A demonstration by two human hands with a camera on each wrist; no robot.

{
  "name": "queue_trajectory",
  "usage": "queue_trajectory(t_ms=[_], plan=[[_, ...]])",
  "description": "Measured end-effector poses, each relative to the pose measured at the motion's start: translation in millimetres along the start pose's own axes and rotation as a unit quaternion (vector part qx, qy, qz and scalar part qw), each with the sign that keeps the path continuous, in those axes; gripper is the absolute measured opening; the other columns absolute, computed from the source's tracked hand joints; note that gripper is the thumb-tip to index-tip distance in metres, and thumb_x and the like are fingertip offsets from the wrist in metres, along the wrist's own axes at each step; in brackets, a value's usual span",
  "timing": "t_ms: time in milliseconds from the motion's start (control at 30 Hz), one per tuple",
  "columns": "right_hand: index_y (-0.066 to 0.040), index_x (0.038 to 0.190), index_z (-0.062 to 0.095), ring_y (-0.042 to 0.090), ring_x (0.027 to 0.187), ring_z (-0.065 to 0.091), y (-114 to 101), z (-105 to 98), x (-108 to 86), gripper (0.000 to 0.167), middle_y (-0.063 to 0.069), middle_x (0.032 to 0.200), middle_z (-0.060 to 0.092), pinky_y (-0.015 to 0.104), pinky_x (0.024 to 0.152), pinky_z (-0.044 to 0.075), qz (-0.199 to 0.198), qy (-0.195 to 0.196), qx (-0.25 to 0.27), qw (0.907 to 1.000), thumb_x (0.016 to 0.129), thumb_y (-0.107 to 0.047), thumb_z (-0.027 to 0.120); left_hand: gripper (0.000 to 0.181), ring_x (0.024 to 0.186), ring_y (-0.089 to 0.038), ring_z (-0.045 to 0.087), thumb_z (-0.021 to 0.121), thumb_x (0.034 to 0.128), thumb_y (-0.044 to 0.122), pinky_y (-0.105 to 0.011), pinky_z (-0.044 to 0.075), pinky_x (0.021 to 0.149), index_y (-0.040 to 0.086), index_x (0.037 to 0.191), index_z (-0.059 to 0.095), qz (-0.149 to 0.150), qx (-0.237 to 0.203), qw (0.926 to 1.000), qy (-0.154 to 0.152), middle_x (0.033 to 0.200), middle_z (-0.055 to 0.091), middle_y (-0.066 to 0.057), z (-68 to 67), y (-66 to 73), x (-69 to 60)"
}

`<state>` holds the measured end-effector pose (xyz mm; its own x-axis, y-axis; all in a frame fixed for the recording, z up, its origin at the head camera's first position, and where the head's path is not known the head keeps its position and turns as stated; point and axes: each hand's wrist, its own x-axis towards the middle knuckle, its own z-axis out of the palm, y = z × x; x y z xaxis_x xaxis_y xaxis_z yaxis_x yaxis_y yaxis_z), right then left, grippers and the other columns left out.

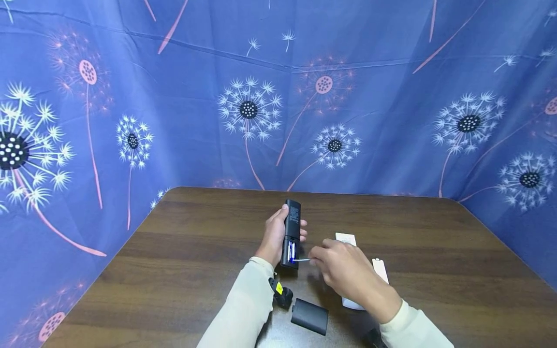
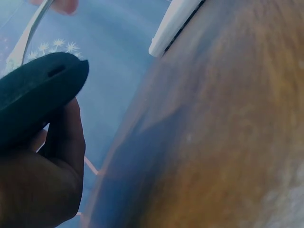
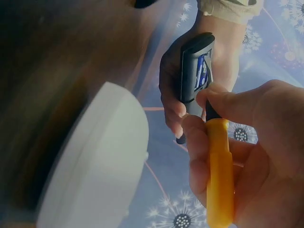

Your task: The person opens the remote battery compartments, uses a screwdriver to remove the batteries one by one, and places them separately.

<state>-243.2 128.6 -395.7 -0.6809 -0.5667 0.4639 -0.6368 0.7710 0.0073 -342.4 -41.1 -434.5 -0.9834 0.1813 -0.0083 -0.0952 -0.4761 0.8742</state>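
A black remote control [image 1: 293, 220] lies in my left hand [image 1: 273, 237], its back turned up and the thumb along its side. In its uncovered lower compartment sit blue-and-silver batteries [image 1: 291, 250]. With curled fingers my right hand [image 1: 344, 270] holds a screwdriver [image 3: 219, 175], which has a yellow handle and a black collar. The thin metal shaft [image 1: 302, 260] reaches across to the batteries' lower end; whether its tip touches them I cannot tell. In the left wrist view the rounded end of the remote [image 2: 42, 95] hides the compartment.
A black battery cover [image 1: 310, 316] lies on the brown wooden table [image 1: 174, 280] near the front. Partly under my right hand is a white remote-like device [image 1: 345, 238], with a small white cover [image 1: 380, 269] to its right. A blue dandelion-print cloth [image 1: 278, 96] hangs behind.
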Motion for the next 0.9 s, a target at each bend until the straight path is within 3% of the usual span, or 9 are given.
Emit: queue_trajectory(t_ms=[233,500,900], plan=[[-0.024,0.087,0.072,0.014,0.061,0.057,-1,1,-0.6,0.009,-0.011,0.069,0.047,0.034,0.051,0.045,0.000,-0.002,-0.015,0.9999,0.086,-0.018,0.079,0.048,0.068,-0.021,0.068,0.035,0.1094,0.041,-0.035,0.059,0.066,0.010,0.145,0.045,-0.004,0.019,0.9998,0.000,0.102,0.069,-0.021,0.5,1.2,-0.3],[-0.025,0.086,0.073,0.015,0.061,0.057,-5,4,0.6,0.008,-0.010,0.069,0.048,0.031,0.048,0.042,0.007,0.002,-0.035,0.9994,0.085,-0.019,0.079,0.048,0.067,-0.021,0.068,0.035,0.1092,0.041,-0.035,0.059,0.064,0.010,0.145,0.045,-0.005,0.020,0.9998,0.000,0.101,0.069,-0.021,-0.5,1.5,0.1],[-0.020,0.082,0.071,0.017,0.058,0.054,-7,10,1.2,0.010,-0.004,0.067,0.048,0.033,0.048,0.042,0.002,0.059,-0.071,0.9957,0.082,-0.016,0.080,0.047,0.060,-0.019,0.066,0.032,0.1099,0.040,-0.032,0.058,0.057,0.007,0.141,0.044,0.003,0.005,0.9999,0.008,0.092,0.069,-0.017,-0.8,0.8,3.8]])
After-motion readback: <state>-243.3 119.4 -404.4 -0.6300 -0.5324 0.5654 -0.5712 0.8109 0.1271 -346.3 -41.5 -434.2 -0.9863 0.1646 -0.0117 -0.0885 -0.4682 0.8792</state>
